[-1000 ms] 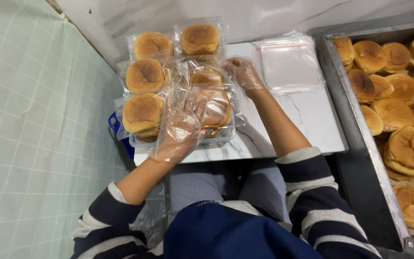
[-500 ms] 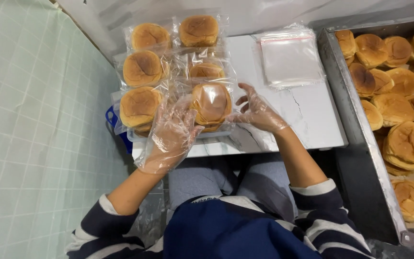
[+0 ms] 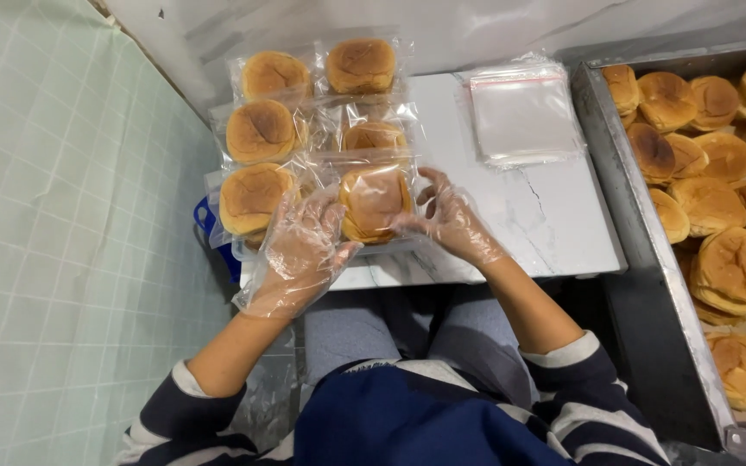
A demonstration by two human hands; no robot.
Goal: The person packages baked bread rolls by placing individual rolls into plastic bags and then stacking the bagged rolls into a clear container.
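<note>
You're holding a bagged bun [image 3: 375,200] between both gloved hands at the near edge of the white marble-look board [image 3: 546,216]. It's sitting in the front row, just right of another bagged bun [image 3: 252,197], with four more packed behind.

Left hand [image 3: 300,255] is lying spread and flat against the bag's left side, fingers loosely curled onto it. Right hand [image 3: 451,220] is pinching the bag's right edge with fingertips, not clenched.

Handling, my read: light, soft, crushes easily. The film is looking slick and crinkly, and slicker still against plastic gloves. Grip the bag's side margins, not the crown.

Orientation: bun is round and lying flat, dome up. The bag's long axis is running away from you, toward the wall; which end is the opening, I can't tell.

Stack of empty bags [image 3: 524,116] is lying far right on the board; metal tray [image 3: 619,185] of loose buns beside it.
</note>
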